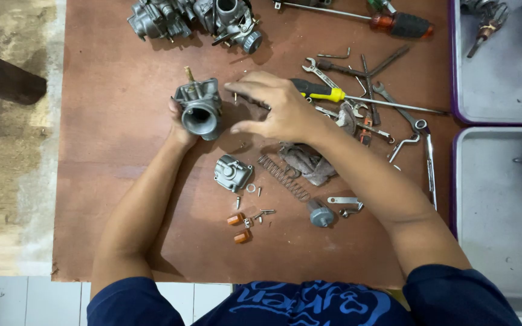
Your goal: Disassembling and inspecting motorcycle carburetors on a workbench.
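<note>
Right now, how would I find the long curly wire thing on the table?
Start at the brown wooden board and look near its middle, just below the person's right hand. There a long coiled spring lies slanted, between the small grey metal cover and a crumpled rag. It is the only stretched-out spiral among the parts.

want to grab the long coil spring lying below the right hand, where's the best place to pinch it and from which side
Pinch the coil spring mid-length, across its narrow width, coming straight down from above. It lies flat and diagonal on the wooden board; its upper end sits close to the crumpled rag, so the middle gives fingers more room.
</note>
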